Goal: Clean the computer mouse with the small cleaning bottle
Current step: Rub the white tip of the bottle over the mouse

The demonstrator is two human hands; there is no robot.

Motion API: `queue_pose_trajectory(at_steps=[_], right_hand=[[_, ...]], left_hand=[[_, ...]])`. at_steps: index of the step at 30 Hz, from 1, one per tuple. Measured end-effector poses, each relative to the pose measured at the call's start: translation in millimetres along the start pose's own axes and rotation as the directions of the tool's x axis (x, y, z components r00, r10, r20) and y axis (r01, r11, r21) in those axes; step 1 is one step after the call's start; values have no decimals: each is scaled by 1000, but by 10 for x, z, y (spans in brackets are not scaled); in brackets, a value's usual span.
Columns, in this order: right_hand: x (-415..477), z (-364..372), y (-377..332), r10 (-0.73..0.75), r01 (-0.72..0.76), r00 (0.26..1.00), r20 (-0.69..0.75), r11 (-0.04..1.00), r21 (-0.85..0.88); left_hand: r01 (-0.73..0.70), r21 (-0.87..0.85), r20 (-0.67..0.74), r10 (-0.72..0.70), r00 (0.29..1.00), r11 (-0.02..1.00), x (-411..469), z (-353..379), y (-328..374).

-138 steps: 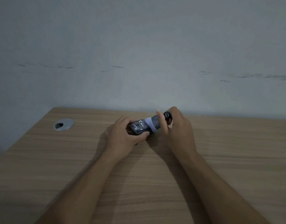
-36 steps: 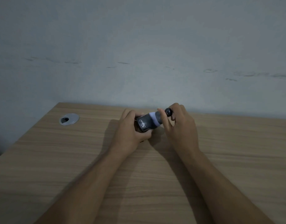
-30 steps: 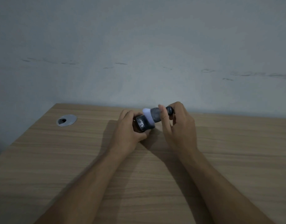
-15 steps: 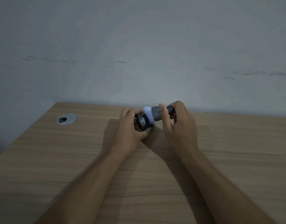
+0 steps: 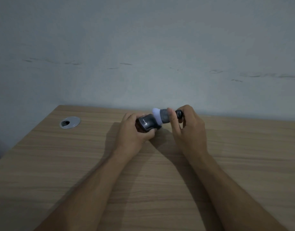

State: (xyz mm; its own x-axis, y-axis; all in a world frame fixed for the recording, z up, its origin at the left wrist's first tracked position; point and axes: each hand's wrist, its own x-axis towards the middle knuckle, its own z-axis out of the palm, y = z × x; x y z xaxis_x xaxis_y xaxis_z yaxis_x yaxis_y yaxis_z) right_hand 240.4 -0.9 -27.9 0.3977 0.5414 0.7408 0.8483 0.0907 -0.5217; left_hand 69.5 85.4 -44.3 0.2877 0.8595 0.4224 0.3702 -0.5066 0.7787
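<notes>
My left hand [image 5: 132, 130] grips a black computer mouse [image 5: 146, 125] just above the wooden desk [image 5: 160, 180], its back end with white lettering turned toward me. My right hand [image 5: 187, 127] holds the small grey cleaning bottle [image 5: 166, 116] sideways, fingers wrapped round its dark end. The bottle's pale, soft tip presses against the right upper side of the mouse. Most of the mouse's front is hidden by my left fingers.
A round silver cable grommet [image 5: 70, 122] is set in the desk at the far left. The desk's back edge meets a grey wall [image 5: 143, 55]; its left edge runs diagonally toward me.
The mouse has been turned in my left hand, so its lettered back end now faces me. The bottle's pale tip has slid up along the mouse's right side.
</notes>
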Motion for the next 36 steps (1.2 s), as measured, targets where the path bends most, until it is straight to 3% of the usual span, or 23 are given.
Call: queue_pose_trajectory(at_steps=[5,7,14,18,23,28,33,36], right_hand=[[-96,60,-153,-199,196,976,94,980,41],[-91,93,-135,-210,208,972,109,978,32],[-13,77,54,-65,70,996,68,996,-61],[7,34,149,100,-100,995,31,995,14],[5,-8,-15,26,-25,1000,-10,996,86],[-35,92,-73,-67,66,997,31,996,53],[3,86,100,70,-69,996,52,997,-38],[23,53,206,187,-187,982,18,982,-6]], left_hand=[[78,67,-1,-78,997,995,41,19,-21],[82,43,-2,-82,997,996,40,19,-37],[25,-14,-44,-25,999,1000,52,-3,-87],[-69,-28,10,70,998,997,23,10,-68],[-110,-34,77,113,991,993,-13,21,3],[-149,3,99,148,984,989,-1,21,9],[-185,41,90,181,979,982,3,20,-26],[-218,50,109,212,971,975,-3,36,-16]])
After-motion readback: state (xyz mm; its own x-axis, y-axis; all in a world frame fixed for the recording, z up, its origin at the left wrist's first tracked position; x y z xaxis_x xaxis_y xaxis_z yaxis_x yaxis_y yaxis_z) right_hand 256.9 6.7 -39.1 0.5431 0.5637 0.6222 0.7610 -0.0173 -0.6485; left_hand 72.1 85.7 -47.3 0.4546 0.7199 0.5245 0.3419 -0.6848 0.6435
